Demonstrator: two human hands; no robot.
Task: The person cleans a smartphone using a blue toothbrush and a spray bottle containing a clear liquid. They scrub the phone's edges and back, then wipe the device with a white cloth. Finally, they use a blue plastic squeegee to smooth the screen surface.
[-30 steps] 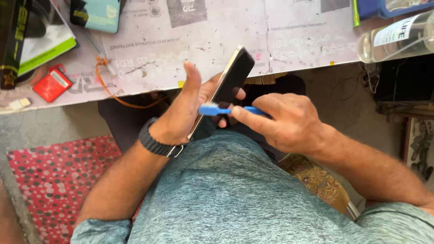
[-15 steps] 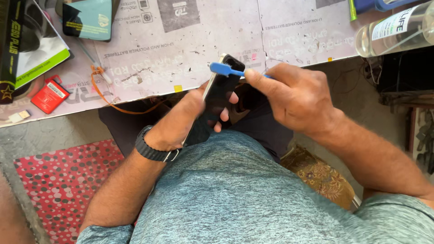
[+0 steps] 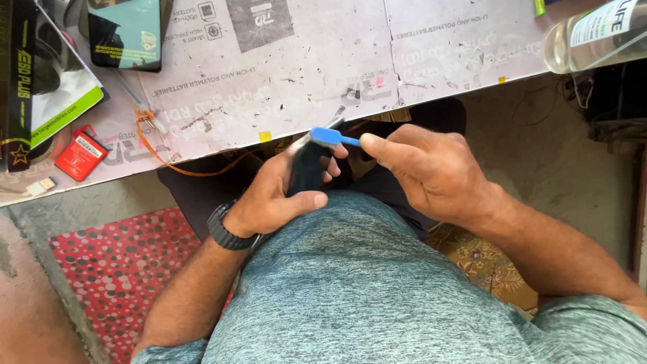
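Blue plastic pry tool (image 3: 331, 137) sits pinched in my right hand (image 3: 431, 172), tip at the upper edge of the dark slim phone (image 3: 306, 172) my left hand (image 3: 276, 199) clasps above my lap; I'd keep the blade shallow, pressing gently.

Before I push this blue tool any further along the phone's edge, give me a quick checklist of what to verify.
1. Phone gripped firmly: ok, left hand wraps it, thumb across the lower end.
2. Blue tool pinched securely: ok, right hand holds its handle between the fingertips.
3. Tool tip at the phone's upper edge: ok, the tip meets it.
4. Tip actually seated in the seam: cannot tell, too small to see.
5. Support under the phone: not ok, it is held in the air over the lap, off the work surface.
6. Orange wire away from the hands: ok.
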